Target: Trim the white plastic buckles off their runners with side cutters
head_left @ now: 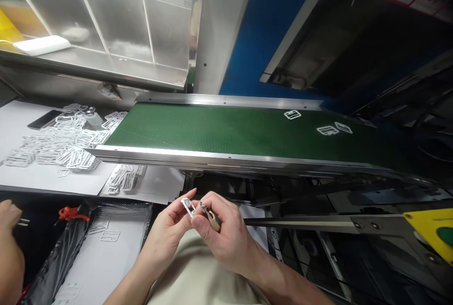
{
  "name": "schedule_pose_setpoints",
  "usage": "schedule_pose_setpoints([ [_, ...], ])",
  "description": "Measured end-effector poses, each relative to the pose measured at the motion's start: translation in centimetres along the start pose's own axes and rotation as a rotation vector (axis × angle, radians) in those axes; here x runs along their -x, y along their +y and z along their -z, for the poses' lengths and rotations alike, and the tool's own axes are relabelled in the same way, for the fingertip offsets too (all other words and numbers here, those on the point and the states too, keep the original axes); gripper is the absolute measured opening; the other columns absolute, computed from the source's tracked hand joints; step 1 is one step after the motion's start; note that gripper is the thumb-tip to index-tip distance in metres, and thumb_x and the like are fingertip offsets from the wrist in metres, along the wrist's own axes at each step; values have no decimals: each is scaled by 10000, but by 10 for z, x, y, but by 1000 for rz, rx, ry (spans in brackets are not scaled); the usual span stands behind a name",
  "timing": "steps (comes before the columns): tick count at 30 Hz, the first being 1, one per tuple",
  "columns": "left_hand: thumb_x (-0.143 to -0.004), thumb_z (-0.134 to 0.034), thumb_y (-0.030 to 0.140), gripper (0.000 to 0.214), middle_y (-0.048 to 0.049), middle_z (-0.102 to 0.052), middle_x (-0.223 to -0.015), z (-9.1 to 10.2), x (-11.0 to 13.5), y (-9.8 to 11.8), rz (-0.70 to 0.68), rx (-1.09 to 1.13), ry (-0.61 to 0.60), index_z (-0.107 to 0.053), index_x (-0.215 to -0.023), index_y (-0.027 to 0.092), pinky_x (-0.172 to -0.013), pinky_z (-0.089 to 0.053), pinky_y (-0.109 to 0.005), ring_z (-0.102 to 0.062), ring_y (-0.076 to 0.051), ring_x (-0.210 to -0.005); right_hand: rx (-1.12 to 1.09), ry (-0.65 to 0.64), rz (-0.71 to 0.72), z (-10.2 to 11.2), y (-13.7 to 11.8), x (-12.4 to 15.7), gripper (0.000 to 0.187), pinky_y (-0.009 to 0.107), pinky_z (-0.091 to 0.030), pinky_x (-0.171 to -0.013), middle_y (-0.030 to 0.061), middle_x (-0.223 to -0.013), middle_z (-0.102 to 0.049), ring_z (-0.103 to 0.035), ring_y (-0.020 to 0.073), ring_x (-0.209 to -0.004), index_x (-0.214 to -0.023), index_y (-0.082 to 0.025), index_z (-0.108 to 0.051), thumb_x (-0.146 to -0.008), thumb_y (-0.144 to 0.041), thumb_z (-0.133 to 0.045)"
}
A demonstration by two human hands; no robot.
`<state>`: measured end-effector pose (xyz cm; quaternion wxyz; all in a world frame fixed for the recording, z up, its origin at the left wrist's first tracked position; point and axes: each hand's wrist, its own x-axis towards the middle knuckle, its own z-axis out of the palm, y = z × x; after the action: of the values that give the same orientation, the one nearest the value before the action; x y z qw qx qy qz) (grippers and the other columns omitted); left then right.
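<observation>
My left hand (166,234) pinches a small white plastic frame (187,206) with slots through it. It is tilted up in front of my lap. In my right hand (230,229) is a small hand tool (213,220) with a metal tip and a tan handle; its exact kind is not clear. The fingers wrap around its handle, and the tip is close beside the white frame. Whether the tip touches the frame I cannot tell.
A green conveyor belt (198,128) with metal rails carries several white frames (292,115). To the left lies a heap of white frames (53,142), near a dark phone (44,119) and a small bottle (92,116). A plastic-lined box (109,262) stands below. Another person's arm (9,248) shows at left.
</observation>
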<state>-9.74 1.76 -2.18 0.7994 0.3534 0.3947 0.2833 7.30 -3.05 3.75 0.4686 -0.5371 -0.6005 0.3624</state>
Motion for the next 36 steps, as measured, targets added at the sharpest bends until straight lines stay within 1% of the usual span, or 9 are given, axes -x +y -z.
schedule_pose_setpoints([
  [6, -896, -889, 561, 654, -92, -789, -1369, 23, -5, -1, -65, -91, 49, -673, -1445, 280, -1143, -584, -426, -723, -296, -1326, 55, -22, -94, -11, -6, -12, 311, 298, -425, -701, -15, -844, -610, -552, 142, -752, -891, -216, -620, -1088, -457, -637],
  [8, -911, -883, 533, 456, -74, -757, -1360, 32, -3, -1, -145, -141, 83, -741, -1261, 279, -1081, -601, -368, -731, -264, -1263, 80, -29, -107, -12, -7, -18, 312, 294, -420, -693, -17, -836, -603, -546, 138, -750, -878, -215, -607, -1093, -440, -629],
  [12, -1012, -783, 452, 216, -40, -715, -1206, 48, 9, 6, -295, -307, 11, -720, -972, 249, -962, -576, -285, -709, -197, -1106, 144, -72, 37, -14, -1, -31, 278, 298, -437, -681, 5, -857, -630, -556, 144, -738, -920, -211, -628, -1107, -417, -622],
  [15, -1075, -684, 444, 170, -30, -707, -1137, 54, 23, 13, -251, -386, -166, -692, -1151, 292, -957, -566, -313, -688, -196, -1034, 200, -111, 229, -14, 8, -41, 252, 312, -485, -705, 29, -878, -666, -607, 167, -771, -958, -216, -635, -1124, -404, -607],
  [19, -1118, -414, 638, 479, -97, -676, -1328, 54, 34, 12, -157, -169, -325, -590, -1435, 325, -1143, -552, -503, -676, -302, -1201, 276, -107, 440, -14, 14, -51, 199, 337, -524, -744, 50, -899, -717, -648, 192, -826, -1006, -222, -648, -1140, -349, -574],
  [22, -1112, -257, 686, 632, -137, -657, -1416, 51, 34, 9, -242, -196, -226, -543, -1549, 330, -1147, -539, -534, -660, -339, -1242, 299, -77, 510, -10, 9, -54, 167, 356, -543, -798, 57, -951, -757, -681, 203, -883, -1092, -213, -676, -1133, -367, -628],
  [26, -1129, -360, 612, 556, -112, -535, -1572, 51, 25, 13, -535, -500, -55, -503, -1612, 377, -1207, -485, -475, -513, -346, -1454, 514, -120, 434, 3, -2, -51, 395, 392, -534, -867, 71, -1073, -767, -688, 226, -968, -1253, -202, -704, -1073, -554, -717],
  [29, -1140, -369, 571, 533, -91, -505, -1543, 53, 19, 16, -680, -634, -5, -454, -1634, 390, -1213, -470, -421, -481, -305, -1448, 664, -166, 429, 13, -8, -47, 423, 412, -503, -893, 82, -1111, -756, -666, 231, -977, -1296, -184, -706, -1071, -541, -728],
  [36, -1156, -409, 466, 516, -84, -459, -1564, 48, 11, 14, -782, -765, 50, -390, -1663, 375, -1223, -421, -368, -428, -269, -1459, 706, -129, 456, 18, -15, -41, 361, 415, -464, -907, 74, -1104, -764, -666, 216, -976, -1294, -182, -724, -1109, -489, -685],
])
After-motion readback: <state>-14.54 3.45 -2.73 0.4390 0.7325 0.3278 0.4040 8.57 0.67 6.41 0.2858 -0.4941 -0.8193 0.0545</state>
